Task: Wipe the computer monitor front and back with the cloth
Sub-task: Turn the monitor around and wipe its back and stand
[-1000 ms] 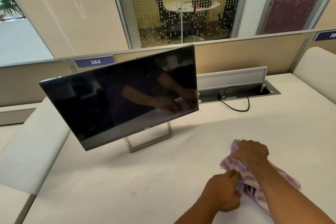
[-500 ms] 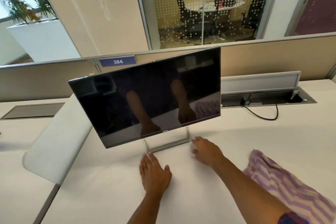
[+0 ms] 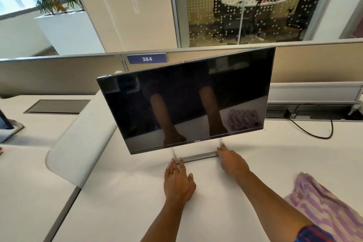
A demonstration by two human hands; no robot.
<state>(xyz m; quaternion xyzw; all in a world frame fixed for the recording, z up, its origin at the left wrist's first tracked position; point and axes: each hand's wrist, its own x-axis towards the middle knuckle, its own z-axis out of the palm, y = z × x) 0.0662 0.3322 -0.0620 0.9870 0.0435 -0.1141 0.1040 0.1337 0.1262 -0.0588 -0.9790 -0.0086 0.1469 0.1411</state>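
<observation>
While both hands are reaching forward over the desk point(image 3: 121, 198), the cloth point(image 3: 326, 208) is lying loose and rumpled to the right of the right forearm, nearer the person than either hand and held by neither. It looks soft and light, so it is likely going to bunch or fold easily in one palm; a gathered pad should be giving a flatter wiping face than a trailing corner.

Just ahead, the left hand point(image 3: 178, 180) is lying palm down with fingers straight and slightly spread, its fingertips reaching the near left corner of the stand point(image 3: 200, 157). The right hand point(image 3: 231, 161) is resting at the near right corner of that base, fingers extended along its side rather than visibly curled round it.

Beyond the fingertips, the monitor point(image 3: 188, 104) is standing on its thin open frame, tilted and turned askew, its dark glossy face reflecting both forearms and the cloth. It is probably fairly light but top-heavy on so slim a foot, and the glass is likely smearing or flexing under hard pressure. Taking hold at the base or the bezel edges seems safest when turning it for the back; the black cable point(image 3: 314, 133), far right of the right hand, may be limiting that turn.
</observation>
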